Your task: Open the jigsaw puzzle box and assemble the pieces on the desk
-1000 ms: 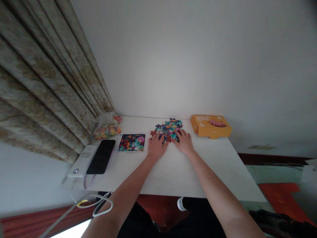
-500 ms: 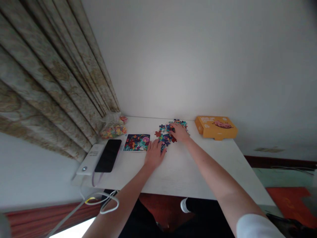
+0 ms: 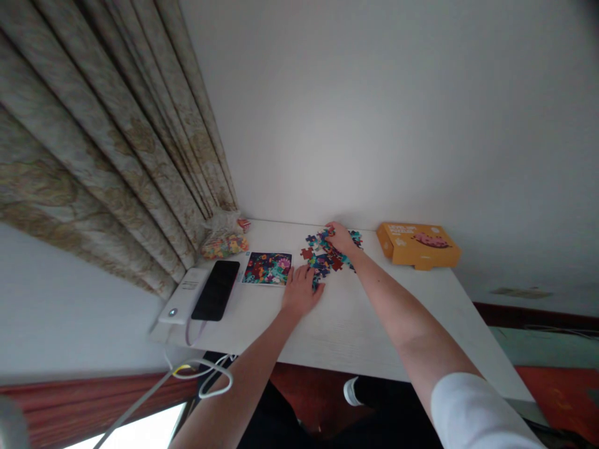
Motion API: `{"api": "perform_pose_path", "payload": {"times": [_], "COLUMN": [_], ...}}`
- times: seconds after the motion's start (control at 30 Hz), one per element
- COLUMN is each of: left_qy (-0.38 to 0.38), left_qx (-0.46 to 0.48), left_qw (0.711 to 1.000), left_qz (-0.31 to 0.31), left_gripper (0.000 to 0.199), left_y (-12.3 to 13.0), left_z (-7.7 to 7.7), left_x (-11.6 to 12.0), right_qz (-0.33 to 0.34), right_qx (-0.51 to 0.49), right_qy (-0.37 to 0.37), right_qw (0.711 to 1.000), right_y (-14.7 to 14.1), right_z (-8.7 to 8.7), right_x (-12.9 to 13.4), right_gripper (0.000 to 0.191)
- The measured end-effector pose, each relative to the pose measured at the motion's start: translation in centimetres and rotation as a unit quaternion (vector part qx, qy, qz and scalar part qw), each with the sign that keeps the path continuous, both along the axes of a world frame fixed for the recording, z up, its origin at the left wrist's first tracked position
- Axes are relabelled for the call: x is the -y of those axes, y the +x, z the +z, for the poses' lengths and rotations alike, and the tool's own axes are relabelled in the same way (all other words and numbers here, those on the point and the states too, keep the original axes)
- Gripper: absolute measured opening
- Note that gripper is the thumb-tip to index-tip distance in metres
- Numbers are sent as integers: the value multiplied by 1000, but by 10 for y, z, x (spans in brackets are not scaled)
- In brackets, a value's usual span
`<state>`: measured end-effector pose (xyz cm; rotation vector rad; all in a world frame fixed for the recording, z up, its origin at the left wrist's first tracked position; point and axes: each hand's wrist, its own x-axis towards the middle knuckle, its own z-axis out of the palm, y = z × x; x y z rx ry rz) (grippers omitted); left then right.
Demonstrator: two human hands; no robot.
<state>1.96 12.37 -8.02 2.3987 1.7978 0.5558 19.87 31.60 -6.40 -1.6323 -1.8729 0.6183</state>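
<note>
A loose pile of colourful jigsaw puzzle pieces [image 3: 336, 263] lies on the white table, some overlapping. My left hand [image 3: 301, 292] rests flat at the pile's near left side, fingers stretched out, with a few pieces beside its fingertips and thumb. Over the far part of the pile is my right hand [image 3: 342, 239]; its fingers are bent and the thumb stands apart from them, touching pieces at the back. Any piece under its fingers is hidden. Left of the pile, the printed picture card [image 3: 266, 269] lies flat, its right edge by my left fingers.
An orange puzzle box [image 3: 418, 245] stands at the back right. On the left are a black phone [image 3: 216, 290], a white box [image 3: 183, 297] and a clear bag of colourful pieces [image 3: 224, 244] by the curtain [image 3: 140, 143]. White cables [image 3: 218, 380] hang at the near left edge.
My right hand has moved to the back edge of the pile, with its fingers more bent. My left hand stays by the pieces. The whole view has shifted slightly.
</note>
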Motion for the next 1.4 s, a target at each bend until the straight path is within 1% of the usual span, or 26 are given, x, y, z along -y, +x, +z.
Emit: {"api": "perform_pose_path", "payload": {"times": [0.07, 0.13, 0.2, 0.27, 0.37, 0.43, 0.5, 0.6, 0.7, 0.8, 0.93, 1.07, 1.17, 1.23, 1.3, 1.4], "left_qy": [-6, -12, -20, -22, -15, -11, -9, -5, 0, 8, 24, 31, 29, 23, 18, 17], "left_qx": [3, 5, 5, 6, 10, 13, 11, -1, -20, -37, -51, -57, -58, -57, -55, -50], "left_qw": [1000, 1000, 1000, 1000, 1000, 1000, 1000, 999, 998, 997, 997, 998, 998, 998, 998, 999], "left_qz": [-5, -7, -6, -4, -7, 0, 15, 41, 61, 62, 45, 22, 12, 6, 3, -6], "left_gripper": [49, 51, 52, 52, 53, 54, 55, 55, 54, 49, 37, 31, 27, 25, 25, 24], "left_y": [0, 1, 0, -1, -3, -4, -5, -5, -3, -2, 1, 2, 2, 2, 2, 2], "left_z": [1, 1, 1, 1, -1, -1, -1, 2, 7, 10, 14, 16, 16, 17, 18, 19], "left_x": [0, 0, 0, -1, -4, -5, -7, -7, -4, 2, 14, 22, 23, 23, 23, 25], "right_qz": [-65, -124, -153, -151, -124, -117, -125, -125, -114, -90, -65, -28, -7, 7, 14, 20], "right_qx": [-118, -205, -261, -305, -354, -378, -388, -390, -393, -366, -318, -236, -145, -92, -57, -38], "right_qy": [-17, -20, -8, -1, -12, -25, -28, -22, 0, 5, -2, -2, 40, 71, 85, 91], "right_qw": [991, 971, 953, 940, 927, 918, 913, 912, 912, 926, 946, 971, 989, 993, 995, 995], "right_y": [3, 9, 19, 31, 46, 51, 51, 43, 32, 25, 24, 24, 22, 20, 19, 19], "right_z": [0, 3, 6, 6, -2, -11, -21, -32, -37, -38, -38, -35, -33, -32, -31, -29], "right_x": [1, 5, 15, 33, 80, 119, 158, 207, 235, 245, 245, 246, 248, 250, 251, 255], "right_gripper": [37, 36, 36, 37, 48, 57, 62, 60, 55, 53, 49, 32, 20, 21, 25, 28]}}
